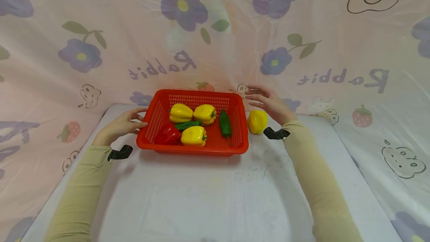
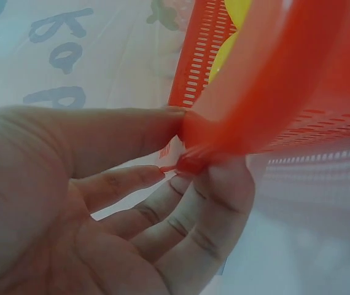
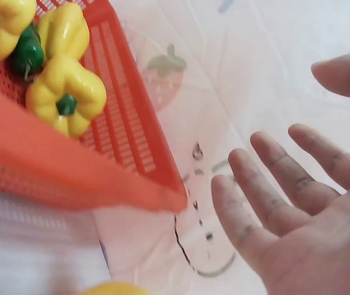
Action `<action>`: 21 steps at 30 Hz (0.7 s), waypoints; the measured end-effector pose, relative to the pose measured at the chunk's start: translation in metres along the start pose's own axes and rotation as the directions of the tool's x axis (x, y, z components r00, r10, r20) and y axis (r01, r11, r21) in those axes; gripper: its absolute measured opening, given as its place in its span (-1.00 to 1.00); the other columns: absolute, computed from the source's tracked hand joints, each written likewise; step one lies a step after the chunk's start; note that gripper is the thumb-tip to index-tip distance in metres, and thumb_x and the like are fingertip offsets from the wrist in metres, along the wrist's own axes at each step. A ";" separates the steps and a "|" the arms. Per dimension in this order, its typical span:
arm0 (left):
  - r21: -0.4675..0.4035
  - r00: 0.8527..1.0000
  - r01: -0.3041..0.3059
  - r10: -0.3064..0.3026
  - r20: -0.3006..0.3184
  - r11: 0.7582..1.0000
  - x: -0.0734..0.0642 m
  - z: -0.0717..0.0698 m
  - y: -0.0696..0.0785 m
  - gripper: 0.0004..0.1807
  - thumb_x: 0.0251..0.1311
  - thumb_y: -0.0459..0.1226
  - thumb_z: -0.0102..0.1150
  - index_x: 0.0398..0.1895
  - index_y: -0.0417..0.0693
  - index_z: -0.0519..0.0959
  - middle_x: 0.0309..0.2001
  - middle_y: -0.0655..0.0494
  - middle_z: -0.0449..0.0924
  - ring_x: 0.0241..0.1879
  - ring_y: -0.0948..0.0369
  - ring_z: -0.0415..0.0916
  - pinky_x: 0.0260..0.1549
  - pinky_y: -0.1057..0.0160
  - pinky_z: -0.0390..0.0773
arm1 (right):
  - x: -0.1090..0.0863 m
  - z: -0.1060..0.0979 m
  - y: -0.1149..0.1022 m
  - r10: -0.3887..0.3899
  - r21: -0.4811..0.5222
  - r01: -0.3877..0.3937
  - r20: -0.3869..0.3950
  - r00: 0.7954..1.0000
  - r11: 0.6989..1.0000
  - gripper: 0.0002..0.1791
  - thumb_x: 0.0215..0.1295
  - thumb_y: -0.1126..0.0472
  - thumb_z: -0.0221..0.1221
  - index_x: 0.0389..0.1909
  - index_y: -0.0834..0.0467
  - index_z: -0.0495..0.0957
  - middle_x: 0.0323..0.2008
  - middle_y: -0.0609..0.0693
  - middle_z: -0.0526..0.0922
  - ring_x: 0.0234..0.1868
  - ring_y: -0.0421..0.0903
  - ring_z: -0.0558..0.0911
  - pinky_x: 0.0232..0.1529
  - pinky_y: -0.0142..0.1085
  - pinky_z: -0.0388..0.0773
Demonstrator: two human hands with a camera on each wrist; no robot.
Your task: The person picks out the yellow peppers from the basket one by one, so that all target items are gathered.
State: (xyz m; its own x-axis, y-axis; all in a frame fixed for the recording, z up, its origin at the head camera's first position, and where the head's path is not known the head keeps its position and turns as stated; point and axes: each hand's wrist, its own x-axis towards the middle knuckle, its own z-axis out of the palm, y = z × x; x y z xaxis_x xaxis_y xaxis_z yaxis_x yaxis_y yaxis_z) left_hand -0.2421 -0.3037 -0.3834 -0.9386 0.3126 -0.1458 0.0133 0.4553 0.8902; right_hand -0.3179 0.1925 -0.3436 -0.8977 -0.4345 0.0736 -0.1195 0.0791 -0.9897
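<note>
A red plastic basket with slotted walls stands at the back of the table. It holds yellow bell peppers, a red bell pepper and green chili peppers. My left hand is at its left side; the left wrist view shows thumb and fingers pinching the rim. Fingers spread, my right hand hovers by the basket's back right corner, apart from it and holding nothing. Just below that hand, another yellow bell pepper lies on the table outside the basket.
A white-covered table extends in front of the basket. Directly behind it hangs a patterned curtain with flowers and rabbits, which also runs along both sides. Black wrist mounts sit on both sleeves.
</note>
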 end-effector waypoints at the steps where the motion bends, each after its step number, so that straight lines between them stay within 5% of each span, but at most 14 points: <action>1: 0.002 1.000 0.003 -0.003 -0.001 1.000 0.000 0.000 0.000 -0.30 0.31 -0.39 0.09 0.44 -0.30 0.02 -0.02 -0.35 0.32 -0.25 0.05 0.57 -0.27 0.13 0.65 | 0.002 0.004 0.000 -0.005 0.004 0.005 0.011 1.000 1.000 -0.40 0.43 0.18 0.05 0.39 0.27 0.12 0.28 0.31 0.27 0.26 0.19 0.33 0.28 0.09 0.21; 21: 0.022 1.000 0.020 -0.020 -0.007 1.000 0.002 0.000 0.002 -0.27 0.30 -0.38 0.11 0.44 -0.30 0.00 -0.02 -0.33 0.33 -0.23 0.02 0.57 -0.27 0.10 0.65 | 0.019 0.063 0.011 0.023 -0.084 -0.007 0.185 0.983 0.996 -0.43 0.31 0.19 0.20 0.29 0.25 0.31 0.22 0.27 0.36 0.21 0.21 0.38 0.17 -0.03 0.41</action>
State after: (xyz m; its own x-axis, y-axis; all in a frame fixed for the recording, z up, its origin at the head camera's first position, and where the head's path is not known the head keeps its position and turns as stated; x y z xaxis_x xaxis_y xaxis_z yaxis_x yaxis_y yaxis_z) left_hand -0.2435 -0.3021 -0.3825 -0.9411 0.2976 -0.1604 0.0021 0.4797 0.8775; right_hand -0.3097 0.1280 -0.3607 -0.8064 -0.5907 0.0272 -0.1483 0.1575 -0.9763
